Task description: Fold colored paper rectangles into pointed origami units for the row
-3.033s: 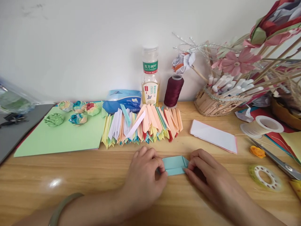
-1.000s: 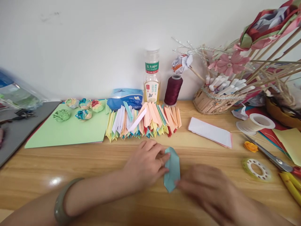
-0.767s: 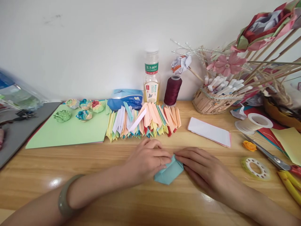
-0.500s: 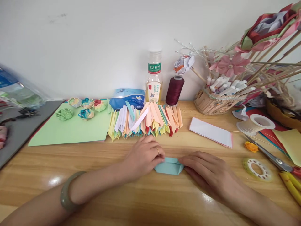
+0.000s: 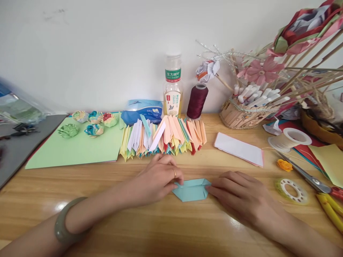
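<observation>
A light blue folded paper (image 5: 191,191) lies on the wooden table between my hands, its corners folded in and its upper edge turned over. My left hand (image 5: 162,177), with a ring on one finger, pinches the paper's left corner. At the right corner, my right hand (image 5: 237,194) holds the paper between thumb and fingertips, the other fingers bent together. Behind my left hand stands a dense row of folded paper strips (image 5: 163,135) in many colours. A stack of white paper slips (image 5: 238,149) rests beyond my right hand.
Paper flowers (image 5: 93,130) sit on green sheets (image 5: 75,151) at left. A bottle (image 5: 173,87), maroon thread (image 5: 197,101) and a blue packet (image 5: 142,111) stand by the wall. To the right are a pen basket (image 5: 241,116), white spool (image 5: 289,139), tape (image 5: 292,191) and scissors (image 5: 316,184).
Both hands have shifted slightly apart, and more of the blue paper shows between them. The whole view has moved a little, so objects sit slightly further left.
</observation>
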`<state>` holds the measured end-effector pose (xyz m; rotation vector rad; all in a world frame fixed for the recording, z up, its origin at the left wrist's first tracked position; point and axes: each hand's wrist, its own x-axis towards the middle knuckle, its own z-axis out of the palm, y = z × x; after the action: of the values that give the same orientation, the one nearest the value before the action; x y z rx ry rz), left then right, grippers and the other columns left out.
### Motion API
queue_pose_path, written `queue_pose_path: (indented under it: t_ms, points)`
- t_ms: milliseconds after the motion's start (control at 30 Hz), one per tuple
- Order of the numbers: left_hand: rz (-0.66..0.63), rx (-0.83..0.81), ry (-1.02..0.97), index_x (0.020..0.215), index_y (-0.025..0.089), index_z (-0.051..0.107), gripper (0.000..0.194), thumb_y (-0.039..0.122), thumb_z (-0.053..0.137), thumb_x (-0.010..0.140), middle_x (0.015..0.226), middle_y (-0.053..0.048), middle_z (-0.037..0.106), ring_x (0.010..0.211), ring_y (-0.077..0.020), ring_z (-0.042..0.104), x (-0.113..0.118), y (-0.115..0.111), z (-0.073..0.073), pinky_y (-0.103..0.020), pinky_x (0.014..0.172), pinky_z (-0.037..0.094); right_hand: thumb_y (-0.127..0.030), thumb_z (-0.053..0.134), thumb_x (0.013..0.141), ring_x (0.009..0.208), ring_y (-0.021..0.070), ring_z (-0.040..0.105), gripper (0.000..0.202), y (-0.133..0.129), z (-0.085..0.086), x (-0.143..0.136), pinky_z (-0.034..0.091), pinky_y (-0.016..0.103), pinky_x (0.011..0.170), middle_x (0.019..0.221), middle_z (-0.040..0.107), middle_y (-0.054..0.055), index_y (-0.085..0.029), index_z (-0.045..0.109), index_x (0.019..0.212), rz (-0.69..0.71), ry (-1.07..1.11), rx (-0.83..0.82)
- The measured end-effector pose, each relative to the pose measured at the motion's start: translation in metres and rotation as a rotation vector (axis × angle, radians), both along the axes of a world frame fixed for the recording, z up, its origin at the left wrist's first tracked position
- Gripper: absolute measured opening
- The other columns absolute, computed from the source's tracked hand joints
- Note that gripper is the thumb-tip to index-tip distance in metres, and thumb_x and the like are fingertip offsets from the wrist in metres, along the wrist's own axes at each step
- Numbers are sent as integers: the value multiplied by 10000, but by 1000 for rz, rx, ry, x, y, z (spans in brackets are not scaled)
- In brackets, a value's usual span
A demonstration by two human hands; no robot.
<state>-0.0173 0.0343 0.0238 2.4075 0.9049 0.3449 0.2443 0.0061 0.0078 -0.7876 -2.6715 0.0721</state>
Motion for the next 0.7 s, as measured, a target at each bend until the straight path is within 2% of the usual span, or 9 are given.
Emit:
queue_pose_path:
  t_ms: [67,167,233,300,367,467,700]
  points:
    - [-32,86,-3,805,199,608,141,70,558,834,874,38,684,942,-170,504,0,-2,1,-337,840,293,-125,462,884,763,191,565,189,-1,1,-2,436,327,617,874,651,77,-154,586,1024,5,-4,1]
    - [-66,190,48,789,197,604,40,198,616,827,881,33,687,928,-186,510,0,-8,6,-360,827,273,-148,493,863,739,188,565,182,-2,1,-5,440,325,609,848,649,76,-150,596,1014,0,-4,18]
    - [-78,286,115,818,183,605,117,295,639,820,860,8,681,914,-202,513,1,-13,7,-375,809,276,-152,496,869,733,182,564,217,-2,-1,-7,446,320,616,841,648,72,-137,581,1068,-6,-11,61]
    - [-96,452,173,792,168,599,121,260,579,868,819,-2,668,865,-199,515,2,-20,6,-374,753,285,-158,481,882,727,180,559,250,-2,-2,-9,453,317,619,820,635,67,-122,566,1114,-21,-37,83]
    - [-124,611,198,755,160,594,164,155,511,896,778,-8,651,794,-183,506,4,-27,1,-362,697,290,-164,459,893,712,180,549,247,-2,-2,-11,453,314,610,788,611,60,-117,576,1106,-33,-63,68]
    - [-101,774,141,719,150,597,222,93,472,894,744,-29,633,765,-186,496,8,-35,-8,-363,661,304,-163,443,901,705,179,536,228,-3,-1,-14,451,313,610,771,587,55,-121,605,1056,-38,-60,48]
    - [-33,924,70,732,119,613,144,61,551,847,731,-53,644,751,-187,530,13,-33,-21,-341,619,342,-221,468,908,760,200,547,245,-1,-1,-14,464,334,651,809,595,74,-101,611,1066,-93,-42,78]
